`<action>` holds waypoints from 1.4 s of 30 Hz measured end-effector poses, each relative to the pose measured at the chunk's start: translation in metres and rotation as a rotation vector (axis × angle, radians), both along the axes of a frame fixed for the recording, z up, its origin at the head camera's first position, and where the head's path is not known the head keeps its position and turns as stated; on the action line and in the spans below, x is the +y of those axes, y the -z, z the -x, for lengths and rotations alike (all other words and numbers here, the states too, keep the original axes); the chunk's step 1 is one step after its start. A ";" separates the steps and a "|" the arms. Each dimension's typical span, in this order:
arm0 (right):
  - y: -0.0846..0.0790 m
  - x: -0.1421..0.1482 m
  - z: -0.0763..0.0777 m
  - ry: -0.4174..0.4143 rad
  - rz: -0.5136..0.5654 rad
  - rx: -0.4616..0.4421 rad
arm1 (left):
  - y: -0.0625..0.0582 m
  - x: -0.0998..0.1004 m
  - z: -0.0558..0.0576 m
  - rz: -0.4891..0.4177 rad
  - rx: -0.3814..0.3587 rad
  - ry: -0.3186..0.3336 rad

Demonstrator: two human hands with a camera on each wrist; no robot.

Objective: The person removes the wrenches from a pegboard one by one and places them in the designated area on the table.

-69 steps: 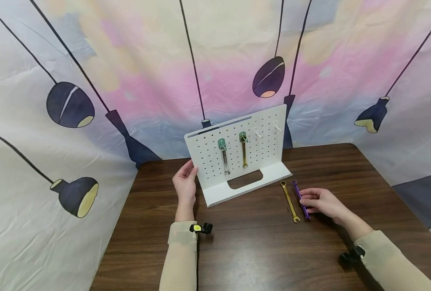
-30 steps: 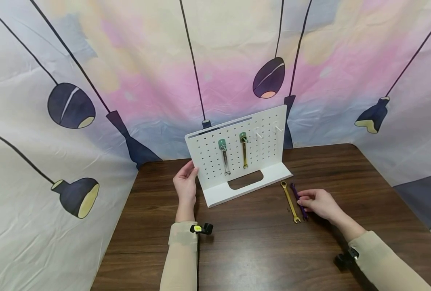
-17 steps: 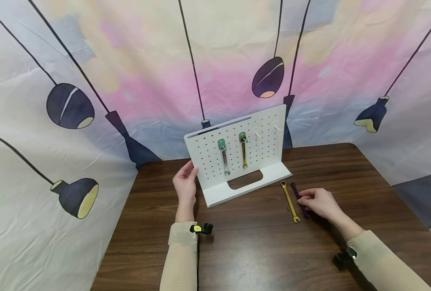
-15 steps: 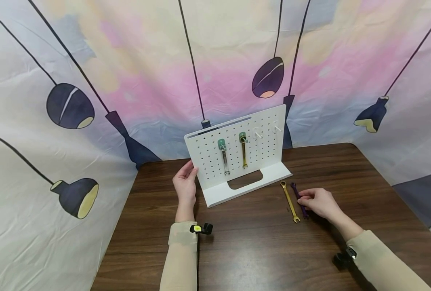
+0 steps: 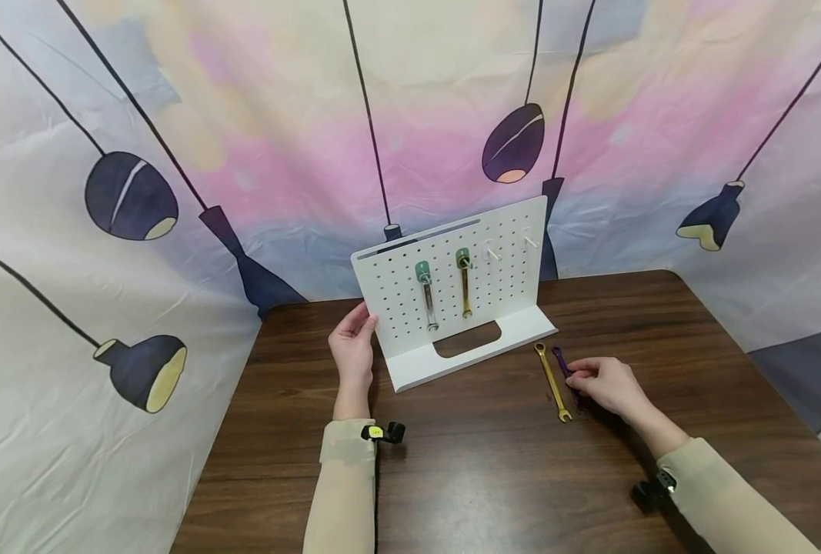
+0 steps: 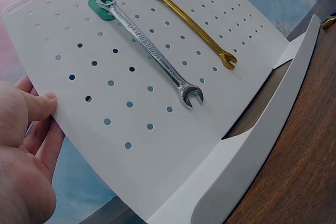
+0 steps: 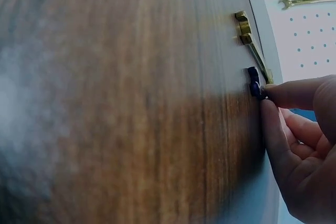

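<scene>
My left hand (image 5: 352, 350) grips the left edge of a white pegboard stand (image 5: 391, 288), thumb on its front and fingers behind. A silver combination wrench (image 6: 149, 45) and a gold one (image 6: 191, 22) hang from green hooks on the board, open ends down. On the table to the right, my right hand (image 5: 612, 385) pinches a purple wrench (image 5: 559, 356) between thumb and fingertips; part of it is hidden by the fingers. Just left of it, a second gold wrench (image 5: 552, 385) lies on the table, its open end toward me.
Two clear hooks (image 5: 492, 252) stick out of the board's right half with nothing on them. The stand rests on a dark wooden table (image 5: 479, 462) near its back edge. A printed cloth (image 5: 299, 154) hangs behind the table.
My right hand has shifted slightly left, and the purple wrench has moved with it, closer to the gold one on the table. My left hand keeps its grip on the pegboard.
</scene>
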State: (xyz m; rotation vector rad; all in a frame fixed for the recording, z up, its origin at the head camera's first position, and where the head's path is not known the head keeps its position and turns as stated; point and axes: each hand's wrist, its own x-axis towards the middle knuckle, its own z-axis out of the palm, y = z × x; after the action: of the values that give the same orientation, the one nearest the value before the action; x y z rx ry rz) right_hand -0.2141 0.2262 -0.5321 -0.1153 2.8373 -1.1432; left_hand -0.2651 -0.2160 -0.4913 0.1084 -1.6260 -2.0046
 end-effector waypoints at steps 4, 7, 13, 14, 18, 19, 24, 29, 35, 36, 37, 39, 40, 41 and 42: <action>0.000 0.000 0.000 -0.002 0.002 -0.003 | -0.007 0.003 -0.003 0.005 -0.022 -0.006; -0.001 0.001 0.000 -0.007 0.003 -0.004 | 0.000 0.000 0.002 0.001 -0.027 -0.010; 0.000 0.001 0.001 -0.009 0.001 -0.007 | 0.005 -0.002 0.005 -0.005 -0.020 -0.013; 0.000 0.001 0.001 -0.010 0.002 -0.008 | 0.005 -0.002 0.005 -0.006 -0.019 -0.013; -0.001 0.001 0.002 -0.016 0.004 -0.012 | 0.006 -0.003 0.004 -0.009 -0.013 -0.011; -0.001 0.001 0.002 -0.019 0.004 -0.012 | 0.006 -0.003 0.004 -0.008 -0.010 -0.011; -0.003 0.001 0.002 -0.024 0.004 -0.022 | 0.007 -0.003 0.005 -0.001 0.006 -0.006; -0.006 0.002 0.002 -0.023 0.020 -0.046 | 0.007 -0.003 0.005 0.003 0.005 -0.002; -0.011 0.003 0.002 -0.035 0.166 -0.117 | 0.008 -0.003 0.005 -0.003 -0.012 -0.008; -0.011 0.003 0.002 -0.036 0.194 -0.130 | 0.007 -0.003 0.005 -0.002 -0.014 -0.008; -0.012 0.004 0.002 -0.037 0.220 -0.143 | 0.007 -0.003 0.005 -0.003 -0.016 -0.007; -0.012 0.005 0.003 -0.032 0.250 -0.154 | 0.007 -0.003 0.005 -0.003 -0.015 -0.006; -0.013 0.005 0.003 -0.027 0.262 -0.158 | 0.007 -0.003 0.005 -0.003 -0.015 -0.005; -0.013 0.005 0.004 -0.023 0.271 -0.159 | 0.007 -0.003 0.005 -0.005 -0.013 -0.005; -0.013 0.005 0.004 -0.022 0.281 -0.158 | 0.006 -0.003 0.005 -0.006 -0.015 -0.006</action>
State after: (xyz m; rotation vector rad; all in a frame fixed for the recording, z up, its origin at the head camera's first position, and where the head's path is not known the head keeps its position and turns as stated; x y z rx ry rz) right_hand -0.2182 0.2314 -0.5191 -0.0691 2.5209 -1.4690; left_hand -0.2699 -0.2188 -0.4976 0.1303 -1.6275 -2.0091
